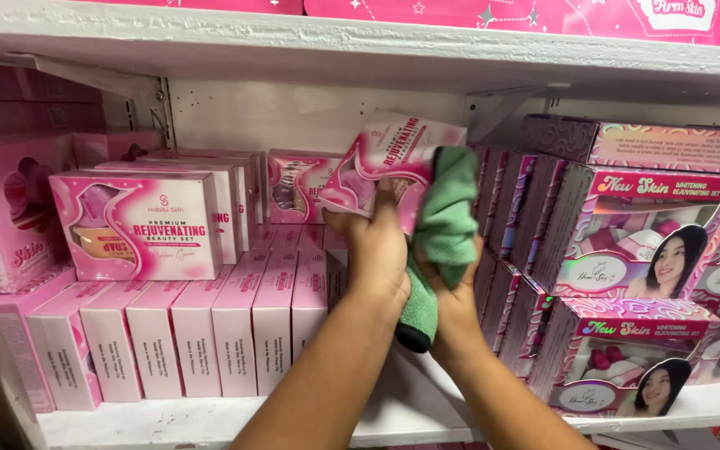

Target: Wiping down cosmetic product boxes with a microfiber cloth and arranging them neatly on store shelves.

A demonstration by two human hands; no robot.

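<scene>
While left hand [377, 250] grips glossy pink box [393, 162], right hand [452, 287] presses soft green cloth [447, 225]

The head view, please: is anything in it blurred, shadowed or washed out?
Head view: evenly lit and mostly sharp; the pink box and green cloth in the hands look slightly soft; the left edge is a dark blur; shadow lies under the top shelf.

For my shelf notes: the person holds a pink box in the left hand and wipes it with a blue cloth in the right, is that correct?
Not quite: the head view shows the cloth is green, not blue. The left hand does hold the pink box, and the right hand holds the cloth against it.
</scene>
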